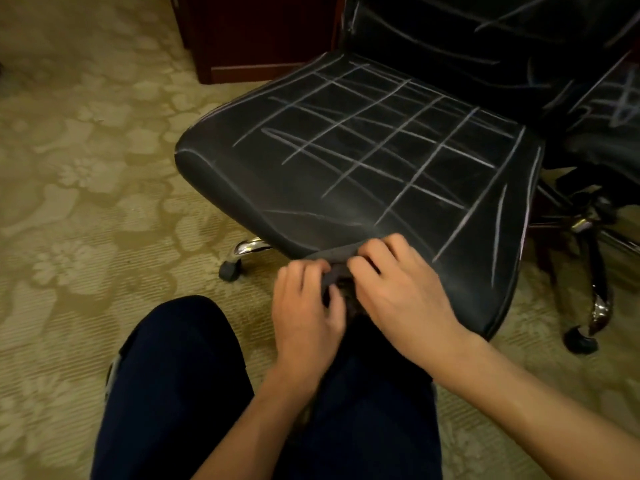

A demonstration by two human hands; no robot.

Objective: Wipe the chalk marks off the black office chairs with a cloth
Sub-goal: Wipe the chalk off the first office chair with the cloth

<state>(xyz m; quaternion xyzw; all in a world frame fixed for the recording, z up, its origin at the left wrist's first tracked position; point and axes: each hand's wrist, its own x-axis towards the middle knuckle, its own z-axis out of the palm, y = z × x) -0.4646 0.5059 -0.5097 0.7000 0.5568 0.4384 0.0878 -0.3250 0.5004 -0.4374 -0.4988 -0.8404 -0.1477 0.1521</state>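
The chair seat (360, 161) lies at twelve o'clock from the person's knees (180, 393), on the carpet (69, 202). A second chair (609, 109) stands at two o'clock, a cabinet (256, 36) at eleven.

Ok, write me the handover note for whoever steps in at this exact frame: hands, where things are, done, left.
Left hand and right hand both grip the dark cloth, bunched at the near edge of the seat.
Done: nothing visible; the chalk grid on the seat looks intact.
Left: wipe the seat, the marked backrest, then the second chair at right, also chalked.
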